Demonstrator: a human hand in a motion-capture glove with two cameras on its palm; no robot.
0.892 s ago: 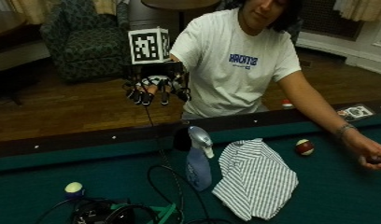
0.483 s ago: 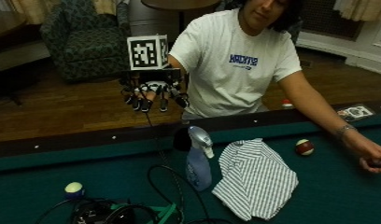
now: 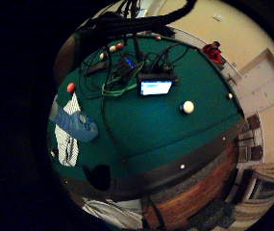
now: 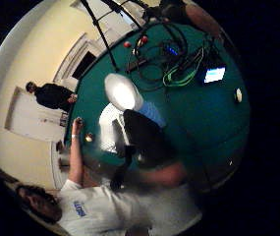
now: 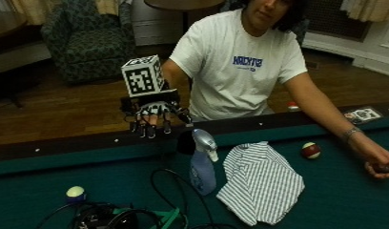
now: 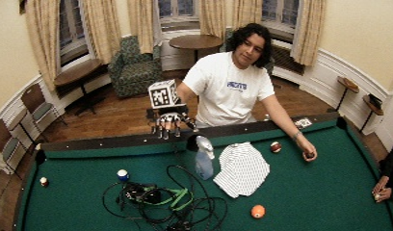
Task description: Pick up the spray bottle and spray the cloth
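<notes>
A spray bottle [image 5: 202,167] with a pale blue body and a grey-white head stands upright on the green pool table [image 5: 334,200]. Right beside it lies a striped cloth [image 5: 261,183], crumpled on the felt. My gloved right hand [image 5: 153,117] hovers over the wooden rail, up and to the left of the bottle, apart from it. Its fingers hang spread and point down, holding nothing. In the wide outside view the hand [image 6: 169,124] is above the bottle [image 6: 204,162] and cloth [image 6: 242,169]. The thumb side palm view shows the bottle [image 4: 129,98] and the cloth [image 4: 109,132] below the palm.
A dark side pocket [image 5: 185,143] sits just behind the bottle. Black and green cables [image 5: 127,217] lie at the front left near a white-and-blue ball [image 5: 75,192]. A red-and-white ball [image 5: 311,150] lies right of the cloth. The person's bare hand [image 5: 377,164] rests on the felt.
My gloved hand has come down toward the rail and closer to the bottle, fingers still hanging. Bottle and cloth have not moved.
</notes>
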